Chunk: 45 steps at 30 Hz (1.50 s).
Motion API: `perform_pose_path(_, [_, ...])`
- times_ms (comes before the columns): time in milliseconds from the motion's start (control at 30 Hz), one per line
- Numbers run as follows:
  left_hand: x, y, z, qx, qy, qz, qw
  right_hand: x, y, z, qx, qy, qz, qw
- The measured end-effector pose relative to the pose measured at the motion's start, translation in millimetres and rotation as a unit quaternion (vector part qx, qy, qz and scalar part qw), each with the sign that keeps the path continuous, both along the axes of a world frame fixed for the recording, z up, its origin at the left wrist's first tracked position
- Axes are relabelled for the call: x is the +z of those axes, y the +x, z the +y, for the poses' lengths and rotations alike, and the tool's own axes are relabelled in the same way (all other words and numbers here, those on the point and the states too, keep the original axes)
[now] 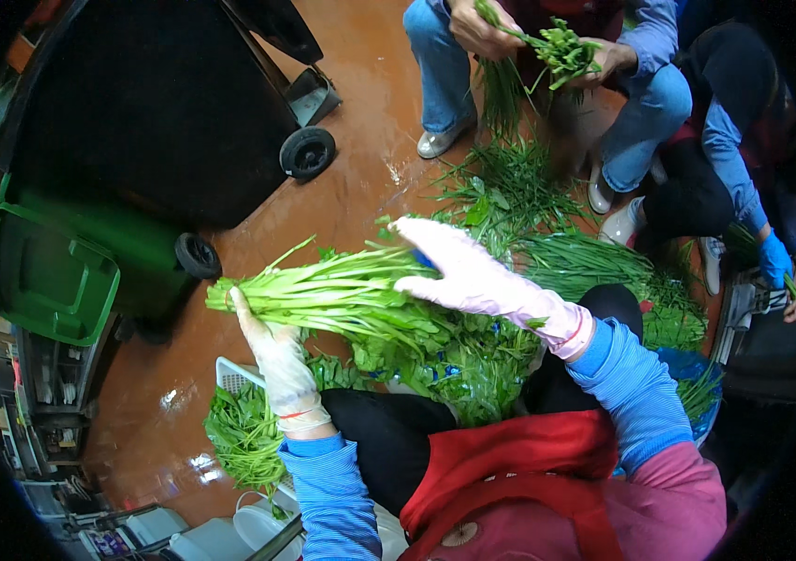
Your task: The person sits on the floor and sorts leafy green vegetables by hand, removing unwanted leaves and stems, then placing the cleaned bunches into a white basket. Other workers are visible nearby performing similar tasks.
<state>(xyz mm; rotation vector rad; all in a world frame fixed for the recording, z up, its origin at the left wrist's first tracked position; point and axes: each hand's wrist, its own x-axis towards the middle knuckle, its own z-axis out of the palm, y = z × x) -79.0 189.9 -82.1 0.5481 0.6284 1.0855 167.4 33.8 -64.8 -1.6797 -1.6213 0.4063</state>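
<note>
My left hand [281, 365], in a pale thin glove, grips a bunch of leafy greens [332, 299] near the cut ends of its light green stems. The bunch lies sideways in front of me, its leaves toward the right. Over its leafy side is my right hand [461, 273], in a pinkish-white glove, with thumb and fingers apart. Whether its fingertips touch the stems I cannot tell. Below the bunch, between my knees, spreads a heap of loose leafy greens [487, 369]. More greens [241, 435] fill a white plastic basket [232, 376] beside my left knee.
Long thin green stalks [585, 266] lie piled on the wet reddish floor [370, 112]. Wheeled bins, one black [155, 112] and one green [57, 271], stand at left. Across from me a co-worker's hands [487, 33] hold green stalks; another person's blue-gloved hand [775, 260] is at right.
</note>
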Motion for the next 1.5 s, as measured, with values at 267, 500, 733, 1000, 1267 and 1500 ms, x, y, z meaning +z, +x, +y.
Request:
perform_pose_path(267, [46.7, 45.9, -21.5, -0.106, -0.039, -0.306, 0.945, -15.7, -4.4, 11.9, 0.100, -0.069, 0.229, 0.966])
perform_pose_path(500, [63.9, 79.1, -22.4, -0.160, 0.194, -0.148, 0.956, 8.8, 25.7, 5.0, 0.134, -0.163, 0.545, 0.812])
perform_pose_path(733, [31.4, 72.2, -12.9, -0.050, 0.040, -0.067, 0.996, -29.6, 13.2, 1.6, 0.171, -0.244, 0.557, 0.775])
perform_pose_path(1000, [30.2, 55.2, -12.1, 0.086, 0.169, 0.229, 0.955, -17.5, 35.0, -12.3, -0.040, -0.184, 0.420, 0.888])
perform_pose_path(1267, [38.6, 58.7, -24.5, 0.114, 0.250, 0.292, 0.916, -24.0, -16.8, -10.4, 0.069, -0.118, 0.026, 0.990])
perform_pose_path(1500, [35.0, 59.6, -25.6, 0.135, 0.208, 0.248, 0.936, -15.3, -4.8, -9.5, 0.034, -0.259, 0.205, 0.943])
